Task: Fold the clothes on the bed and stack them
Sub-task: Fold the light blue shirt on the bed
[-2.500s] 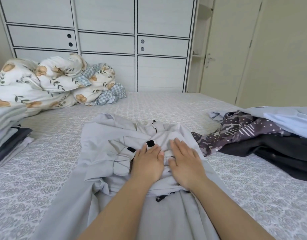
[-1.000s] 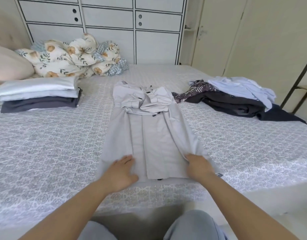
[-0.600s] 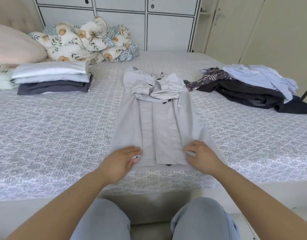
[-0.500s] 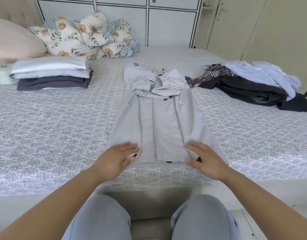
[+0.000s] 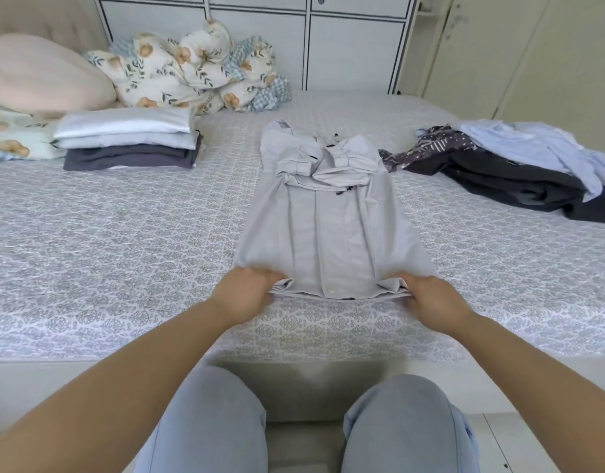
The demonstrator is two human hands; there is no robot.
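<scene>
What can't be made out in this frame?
Head view only:
- Fingertips of the left hand and right hand: tucked under the shirt hem.
- How many garments are in the unfolded pile: they overlap, and the right edge cuts it.
- Shirt collar: covered by its folded sleeves.

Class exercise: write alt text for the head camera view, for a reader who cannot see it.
A person's left hand and right hand grip the near hem of a pale grey shirt lying lengthwise on a patterned bed. Folded clothes are stacked far left; unfolded dark and pale blue garments lie right.
</scene>
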